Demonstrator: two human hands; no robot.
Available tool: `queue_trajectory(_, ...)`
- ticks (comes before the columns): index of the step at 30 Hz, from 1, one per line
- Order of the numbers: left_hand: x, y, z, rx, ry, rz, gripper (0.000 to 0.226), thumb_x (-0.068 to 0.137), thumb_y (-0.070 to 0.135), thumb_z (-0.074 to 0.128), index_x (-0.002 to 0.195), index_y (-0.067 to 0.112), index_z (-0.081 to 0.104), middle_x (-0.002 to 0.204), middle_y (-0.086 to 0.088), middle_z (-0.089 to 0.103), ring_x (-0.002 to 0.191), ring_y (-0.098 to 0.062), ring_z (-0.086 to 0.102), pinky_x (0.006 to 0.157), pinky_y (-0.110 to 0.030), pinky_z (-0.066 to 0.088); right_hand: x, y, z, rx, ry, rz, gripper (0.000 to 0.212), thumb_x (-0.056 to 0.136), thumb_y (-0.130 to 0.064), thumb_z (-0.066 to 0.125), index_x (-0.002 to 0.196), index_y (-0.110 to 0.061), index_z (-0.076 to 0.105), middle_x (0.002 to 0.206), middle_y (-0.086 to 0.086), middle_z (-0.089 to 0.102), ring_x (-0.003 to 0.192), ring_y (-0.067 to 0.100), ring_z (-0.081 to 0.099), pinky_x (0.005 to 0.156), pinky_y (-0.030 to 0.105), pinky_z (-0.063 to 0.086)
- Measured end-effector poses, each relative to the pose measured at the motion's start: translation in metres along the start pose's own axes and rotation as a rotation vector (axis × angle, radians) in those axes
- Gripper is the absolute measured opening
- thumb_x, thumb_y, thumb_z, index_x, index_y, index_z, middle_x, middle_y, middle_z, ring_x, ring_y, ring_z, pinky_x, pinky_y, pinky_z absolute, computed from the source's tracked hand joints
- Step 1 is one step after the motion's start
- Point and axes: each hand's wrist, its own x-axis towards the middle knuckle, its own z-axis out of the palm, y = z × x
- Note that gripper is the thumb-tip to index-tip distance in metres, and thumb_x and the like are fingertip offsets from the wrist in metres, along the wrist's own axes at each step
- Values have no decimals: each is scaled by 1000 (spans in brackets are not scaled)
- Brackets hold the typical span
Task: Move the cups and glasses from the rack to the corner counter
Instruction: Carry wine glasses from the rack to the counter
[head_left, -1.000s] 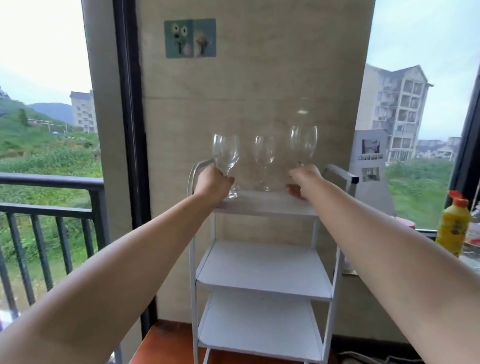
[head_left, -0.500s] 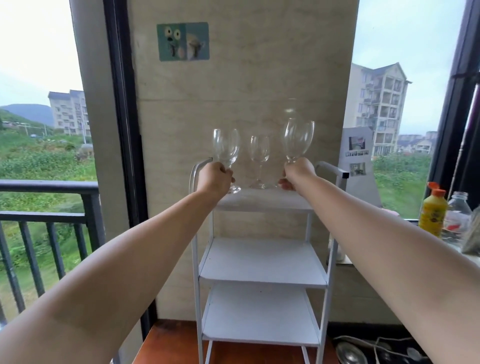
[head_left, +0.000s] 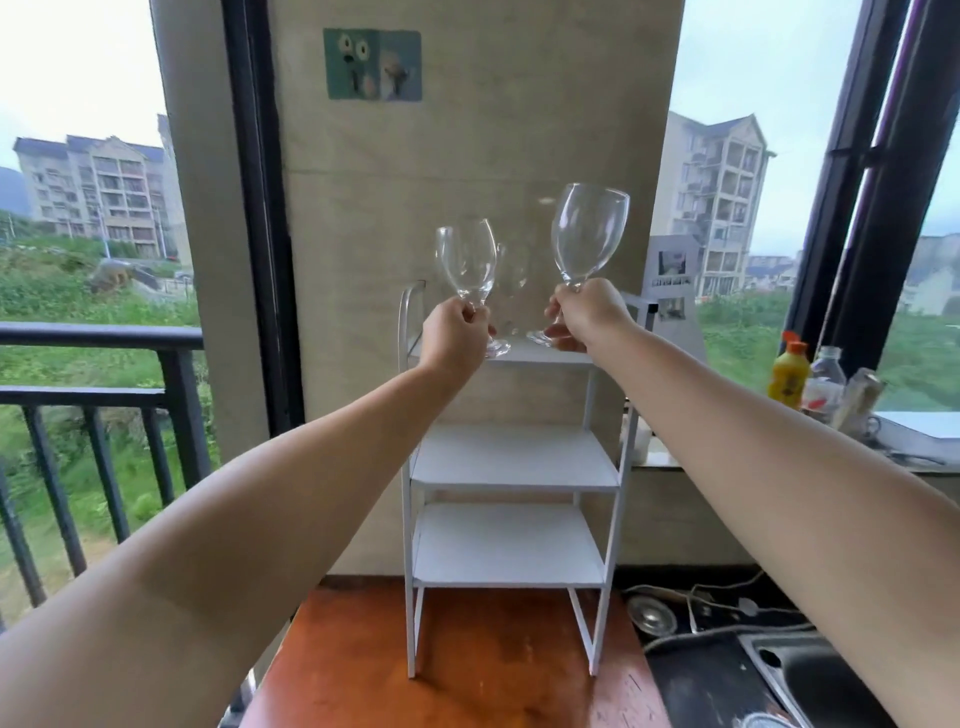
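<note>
A white three-shelf rack (head_left: 511, 460) stands on a wooden counter against the wall. My left hand (head_left: 453, 338) grips the stem of a clear wine glass (head_left: 466, 265), lifted just off the top shelf. My right hand (head_left: 587, 314) grips the stem of a second wine glass (head_left: 589, 234), raised higher and tilted to the right. A third wine glass (head_left: 511, 278) stands on the top shelf between them, partly hidden behind the left glass. The two lower shelves hold nothing.
The reddish wooden counter (head_left: 457, 665) lies below the rack. At right are a window ledge with a yellow bottle (head_left: 788, 371) and a clear bottle (head_left: 825, 382), a sink (head_left: 831, 675) and cables. A black railing (head_left: 104, 364) runs along the left.
Both hands have lifted their glasses off the top shelf; the right glass rose higher and tilted. The view has pulled back and dropped, showing the counter and sink.
</note>
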Motion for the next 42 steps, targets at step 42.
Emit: queue_trajectory(42,-481,52,170,21,-960,-125,27,93,19,51,71,4,55,66,-8,55,72,-26,51,55,-27,33,-421,255,-310,-87,523,683,20,98,-15,41,84,-9,53,69,3,53,46,16,51,28,13,36)
